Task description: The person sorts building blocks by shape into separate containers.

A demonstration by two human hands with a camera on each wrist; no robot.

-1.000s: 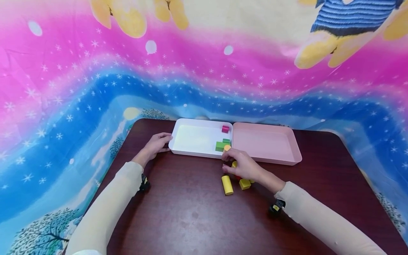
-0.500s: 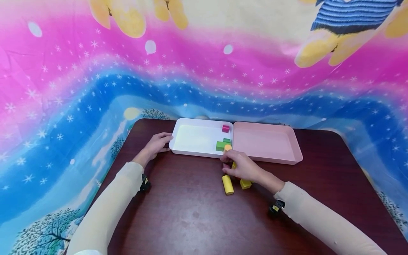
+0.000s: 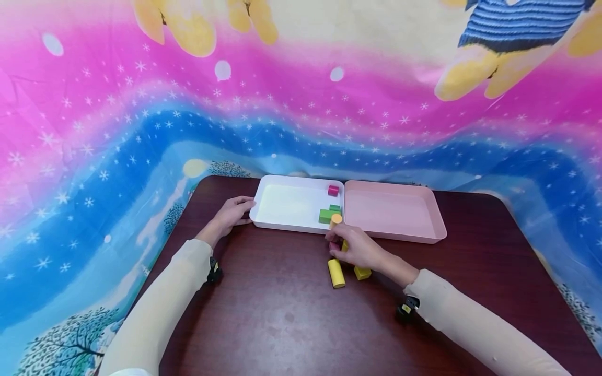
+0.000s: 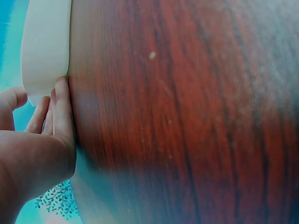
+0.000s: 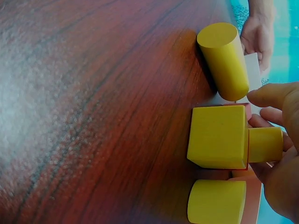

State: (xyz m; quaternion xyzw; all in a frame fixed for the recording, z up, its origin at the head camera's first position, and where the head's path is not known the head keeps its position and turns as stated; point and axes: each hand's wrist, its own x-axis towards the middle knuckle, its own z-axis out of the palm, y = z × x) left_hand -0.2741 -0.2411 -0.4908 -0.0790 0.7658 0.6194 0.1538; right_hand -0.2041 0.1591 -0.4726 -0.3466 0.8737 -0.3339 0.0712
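As hands (image 3: 231,214) (image 3: 358,248) work, 1 blk's (image 3: 333,246) pinched; 2 trays (image 3: 291,203) (image 3: 392,211).

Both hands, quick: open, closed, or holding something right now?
Left hand: open, fingers touching the end of the white tray.
Right hand: closed, seemingly pinching a small pink block, partly hidden.

A makeshift recording nook walled with cloth; whether inside a home or a studio could not be told.
A creased fabric backdrop (image 3: 282,115) in snowy pink and blue, printed with leafy trees (image 3: 66,339) and yellow cartoon legs (image 3: 461,73), hung behind a dark wood-grained bench (image 3: 282,324) and came round both its sides. Small black wrist cameras (image 3: 213,270) pointed to a recording set-up.
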